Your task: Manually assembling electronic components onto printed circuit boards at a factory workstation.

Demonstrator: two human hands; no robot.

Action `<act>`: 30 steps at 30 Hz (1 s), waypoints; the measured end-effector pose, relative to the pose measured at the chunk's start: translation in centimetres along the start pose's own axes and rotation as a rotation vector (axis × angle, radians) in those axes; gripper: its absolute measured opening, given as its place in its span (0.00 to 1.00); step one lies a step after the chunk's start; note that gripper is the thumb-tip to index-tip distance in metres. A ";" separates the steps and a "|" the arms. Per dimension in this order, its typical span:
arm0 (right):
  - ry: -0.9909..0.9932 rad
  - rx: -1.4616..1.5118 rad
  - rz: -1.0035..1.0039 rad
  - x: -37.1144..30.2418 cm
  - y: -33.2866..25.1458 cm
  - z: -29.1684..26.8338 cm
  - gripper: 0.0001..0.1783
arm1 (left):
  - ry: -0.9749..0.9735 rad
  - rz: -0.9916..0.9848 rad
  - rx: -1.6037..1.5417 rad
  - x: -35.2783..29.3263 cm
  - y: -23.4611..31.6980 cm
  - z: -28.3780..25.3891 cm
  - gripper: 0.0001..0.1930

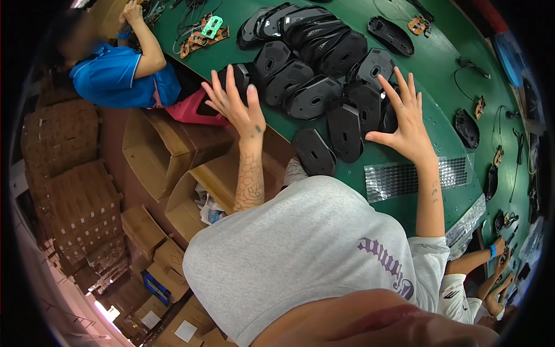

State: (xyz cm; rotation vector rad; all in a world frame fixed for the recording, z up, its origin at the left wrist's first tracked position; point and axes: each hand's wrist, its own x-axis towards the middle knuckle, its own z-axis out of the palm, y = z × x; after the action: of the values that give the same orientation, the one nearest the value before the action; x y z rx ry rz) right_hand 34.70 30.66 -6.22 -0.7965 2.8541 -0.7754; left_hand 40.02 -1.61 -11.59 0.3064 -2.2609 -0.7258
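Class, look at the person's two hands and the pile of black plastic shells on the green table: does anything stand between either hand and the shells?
Nothing visible does. The left hand and right hand, both spread open, already rest at the edges of the pile of black shells on the green table.

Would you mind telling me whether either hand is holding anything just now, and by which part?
Nothing is held: the left hand and right hand are open, fingers spread, at the pile of black plastic shells.

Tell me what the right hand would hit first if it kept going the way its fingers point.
Probably the black shells piled on the green table: the right hand already has its fingertips at the pile's edge, though depth is hard to judge.
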 end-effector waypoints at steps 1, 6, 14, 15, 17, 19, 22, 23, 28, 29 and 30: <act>-0.001 0.026 0.004 0.0 -0.2 -0.2 0.63 | -0.066 -0.043 0.047 0.6 -0.6 0.0 0.32; -0.006 0.045 0.031 -0.4 -1.4 -0.5 0.64 | -0.207 -0.137 0.140 3.2 -1.7 1.2 0.30; -0.025 -0.024 0.051 -0.6 -2.3 0.4 0.64 | -0.208 -0.118 0.096 6.9 -4.1 2.7 0.28; -0.019 -0.028 0.047 -0.6 -2.3 0.4 0.64 | -0.191 -0.113 0.058 7.1 -4.3 2.7 0.28; -0.007 -0.031 0.029 -0.3 -2.4 0.6 0.64 | -0.150 -0.104 -0.011 7.3 -4.8 2.0 0.27; 0.003 -0.039 0.030 -0.4 -2.6 0.9 0.64 | -0.031 -0.081 -0.087 6.8 -5.0 1.5 0.27; -0.015 -0.031 0.043 -0.7 -2.4 1.1 0.63 | 0.082 0.002 -0.355 2.8 -0.7 -0.1 0.30; -0.008 -0.033 0.044 -0.4 -2.1 1.0 0.62 | 0.041 0.018 -0.418 1.0 0.6 -0.9 0.31; -0.005 -0.020 0.019 0.4 -2.5 0.8 0.61 | -0.298 0.448 -0.250 -7.1 3.2 -2.5 0.31; 0.009 -0.036 0.033 0.7 -2.5 1.1 0.61 | -0.295 0.461 -0.272 -7.3 3.3 -2.0 0.31; 0.009 -0.035 0.031 0.8 -2.3 1.4 0.60 | -0.321 0.431 -0.257 -7.4 3.5 -1.4 0.31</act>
State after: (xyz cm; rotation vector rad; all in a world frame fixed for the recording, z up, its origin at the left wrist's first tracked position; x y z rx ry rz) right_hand 35.32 27.94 -6.25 -0.7528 2.8886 -0.7285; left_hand 46.26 3.71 -12.99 -0.4370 -2.3740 -0.8628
